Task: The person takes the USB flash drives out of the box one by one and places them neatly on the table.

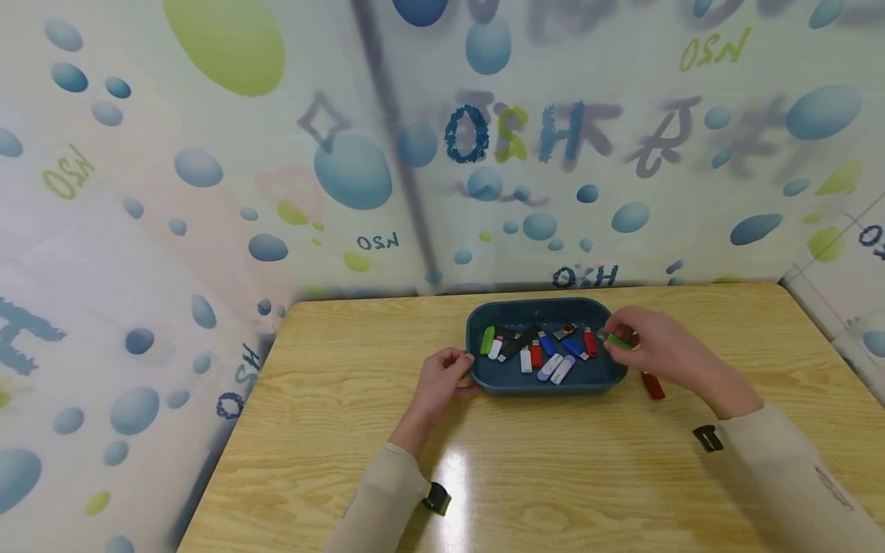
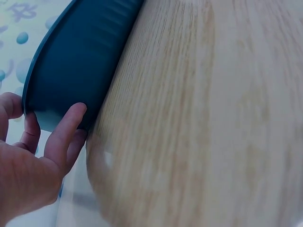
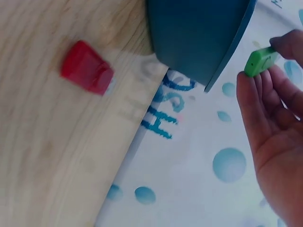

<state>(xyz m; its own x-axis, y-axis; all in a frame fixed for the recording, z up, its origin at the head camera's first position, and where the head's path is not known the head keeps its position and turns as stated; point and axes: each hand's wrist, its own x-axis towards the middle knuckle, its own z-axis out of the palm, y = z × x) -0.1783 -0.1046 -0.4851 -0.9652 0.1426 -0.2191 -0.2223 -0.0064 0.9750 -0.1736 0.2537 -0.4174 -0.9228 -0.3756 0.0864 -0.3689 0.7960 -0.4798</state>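
The blue tray (image 1: pixel 546 384) sat near the far middle of the wooden table (image 1: pixel 553 476), in front of a wall covering printed with blue and green bubbles, and I judged it a light, stiff plastic dish that would slide easily on the glossy wood, so it was best steadied at its rim or outer wall. The left hand (image 1: pixel 442 376) did just that: from the left wrist view, its fingers (image 2: pixel 66 127) were curled against the tray's outer wall at the near left corner, thumb at the rim, holding it in place. Inside the tray lay a loose heap of USB sticks (image 1: pixel 539 349), red, blue, white, black and green, touching and overlapping. The right hand (image 1: pixel 650 346) hovered at the tray's right rim, pinching a small green USB stick (image 3: pixel 259 61) between thumb and fingertips; the other fingers were relaxed. I judged the stick light, rigid and smooth, easiest to hold by its flat sides near the middle. In the pinch it stood just above and outside the tray's right edge. A small red cap (image 3: pixel 86 73) lay on the table beside the tray, below that hand.
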